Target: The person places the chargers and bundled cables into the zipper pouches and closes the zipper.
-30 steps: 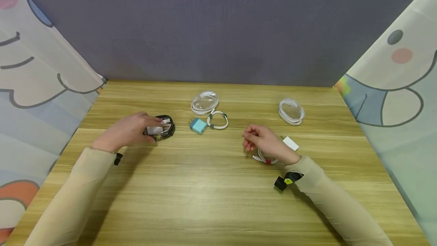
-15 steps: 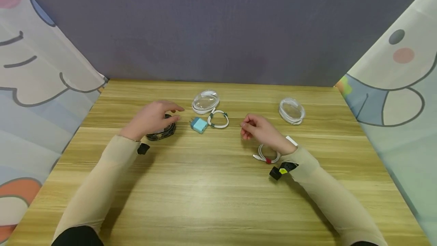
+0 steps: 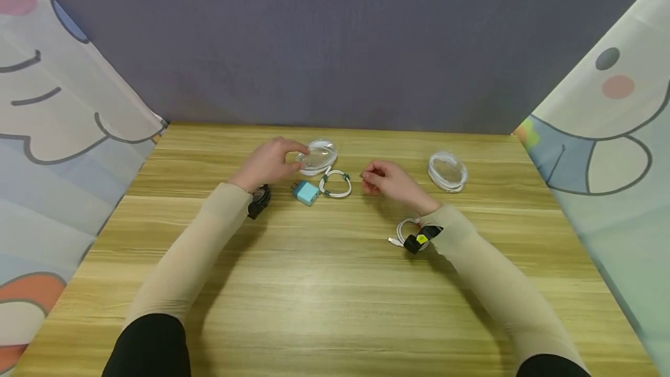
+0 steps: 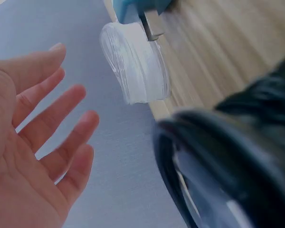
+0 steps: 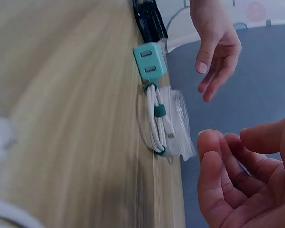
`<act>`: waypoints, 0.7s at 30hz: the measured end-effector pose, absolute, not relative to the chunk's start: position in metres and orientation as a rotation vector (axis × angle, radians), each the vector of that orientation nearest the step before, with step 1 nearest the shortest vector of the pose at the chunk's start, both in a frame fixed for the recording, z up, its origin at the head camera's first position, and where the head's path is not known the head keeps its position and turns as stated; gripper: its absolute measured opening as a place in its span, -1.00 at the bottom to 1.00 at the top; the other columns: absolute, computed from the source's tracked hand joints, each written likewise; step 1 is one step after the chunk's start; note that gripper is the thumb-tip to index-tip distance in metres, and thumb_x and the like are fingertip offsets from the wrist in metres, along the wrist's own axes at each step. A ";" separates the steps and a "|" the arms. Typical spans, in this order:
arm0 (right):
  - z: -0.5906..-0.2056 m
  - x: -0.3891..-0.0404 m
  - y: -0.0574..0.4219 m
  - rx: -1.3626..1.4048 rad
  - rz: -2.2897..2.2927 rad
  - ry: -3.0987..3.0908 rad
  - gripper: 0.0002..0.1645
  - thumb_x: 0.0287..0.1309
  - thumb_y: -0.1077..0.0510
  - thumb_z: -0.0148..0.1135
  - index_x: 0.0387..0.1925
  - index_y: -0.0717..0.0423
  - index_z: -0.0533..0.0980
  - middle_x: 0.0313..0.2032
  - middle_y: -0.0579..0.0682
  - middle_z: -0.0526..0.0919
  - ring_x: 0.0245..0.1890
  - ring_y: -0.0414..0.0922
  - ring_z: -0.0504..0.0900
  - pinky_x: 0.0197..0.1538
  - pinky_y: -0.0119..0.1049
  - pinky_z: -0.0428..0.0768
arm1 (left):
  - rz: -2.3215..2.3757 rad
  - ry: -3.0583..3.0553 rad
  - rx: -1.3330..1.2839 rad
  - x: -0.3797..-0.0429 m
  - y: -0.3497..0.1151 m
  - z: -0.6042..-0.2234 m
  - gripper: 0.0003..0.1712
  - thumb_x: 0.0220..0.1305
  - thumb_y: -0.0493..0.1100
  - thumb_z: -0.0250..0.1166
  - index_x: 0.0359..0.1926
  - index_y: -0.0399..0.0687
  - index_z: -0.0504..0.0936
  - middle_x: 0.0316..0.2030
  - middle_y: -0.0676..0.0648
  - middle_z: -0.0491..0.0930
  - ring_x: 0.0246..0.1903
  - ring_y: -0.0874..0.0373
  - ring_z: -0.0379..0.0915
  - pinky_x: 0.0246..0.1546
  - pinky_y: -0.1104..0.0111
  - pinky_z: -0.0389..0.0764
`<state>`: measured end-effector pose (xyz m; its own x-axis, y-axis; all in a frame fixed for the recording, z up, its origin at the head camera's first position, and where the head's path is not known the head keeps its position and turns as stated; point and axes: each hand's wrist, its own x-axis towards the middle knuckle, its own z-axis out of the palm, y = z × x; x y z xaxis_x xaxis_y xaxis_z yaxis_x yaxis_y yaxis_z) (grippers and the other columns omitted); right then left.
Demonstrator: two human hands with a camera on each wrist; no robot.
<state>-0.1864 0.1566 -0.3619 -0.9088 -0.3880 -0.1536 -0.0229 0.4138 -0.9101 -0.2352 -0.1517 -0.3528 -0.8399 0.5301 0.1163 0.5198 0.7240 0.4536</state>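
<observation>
My left hand [image 3: 269, 162] reaches over the back of the table, fingers spread, just left of a coiled white cable in clear plastic wrap [image 3: 325, 163]. In the left wrist view its palm [image 4: 35, 180] holds nothing, and a gap shows between fingers and wrapped cable. Loosely bent fingers and an empty grasp mark my right hand [image 3: 392, 185], raised right of a white cable with green ties [image 3: 335, 195]. A light-blue charger plug [image 3: 306, 192] lies beside that cable. Below the left wrist sits a black cable bundle [image 3: 264, 196], partly hidden.
Under my right wrist lies a coiled white cable [image 3: 399, 230], partly covered. Another wrapped white cable [image 3: 446, 185] rests at the back right. A grey panel [image 3: 335, 45] stands behind the wooden table [image 3: 314, 295], with printed cloths at both sides.
My left hand has left the black cable bundle, moving right and back to the wrapped white cable. My right hand has shifted slightly left and back.
</observation>
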 end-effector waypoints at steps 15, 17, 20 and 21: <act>-0.375 -0.223 0.140 -0.303 -1.328 2.453 -0.66 0.44 0.15 0.12 0.09 0.24 0.61 -0.11 0.18 0.69 -0.19 0.05 0.64 -0.15 -0.11 0.59 | 0.711 2.791 0.727 -0.261 -0.132 -0.359 -0.47 0.16 -0.10 0.50 0.17 0.01 0.65 0.32 -0.03 0.45 0.33 -0.08 0.29 0.32 0.02 0.26; -0.377 -0.224 0.138 -0.302 -1.298 2.471 -0.67 0.42 0.15 0.14 0.08 0.22 0.62 -0.13 0.14 0.69 -0.24 0.01 0.62 -0.21 -0.17 0.58 | 0.701 2.774 0.723 -0.262 -0.131 -0.360 -0.45 0.14 -0.11 0.51 0.18 0.02 0.65 0.33 -0.02 0.44 0.34 -0.09 0.27 0.32 0.01 0.25; -0.382 -0.226 0.136 -0.322 -1.267 2.485 -0.68 0.37 0.16 0.19 0.06 0.21 0.63 -0.13 0.11 0.69 -0.27 -0.03 0.61 -0.27 -0.23 0.58 | 0.699 2.749 0.708 -0.263 -0.128 -0.361 -0.43 0.11 -0.14 0.52 0.18 0.03 0.65 0.33 -0.01 0.44 0.34 -0.11 0.26 0.33 0.01 0.24; -0.384 -0.226 0.135 -0.333 -1.261 2.486 -0.68 0.36 0.17 0.21 0.06 0.21 0.63 -0.12 0.11 0.69 -0.28 -0.04 0.60 -0.28 -0.25 0.59 | 0.696 2.744 0.700 -0.263 -0.128 -0.361 -0.43 0.11 -0.15 0.52 0.19 0.04 0.65 0.32 -0.02 0.45 0.33 -0.11 0.27 0.33 0.01 0.24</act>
<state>-0.2261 0.1348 -0.3841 -0.9172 -0.3517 -0.1871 -0.0568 0.5804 -0.8123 -0.2627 -0.1279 -0.3614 -0.8610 0.4992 -0.0975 0.3925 0.7740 0.4969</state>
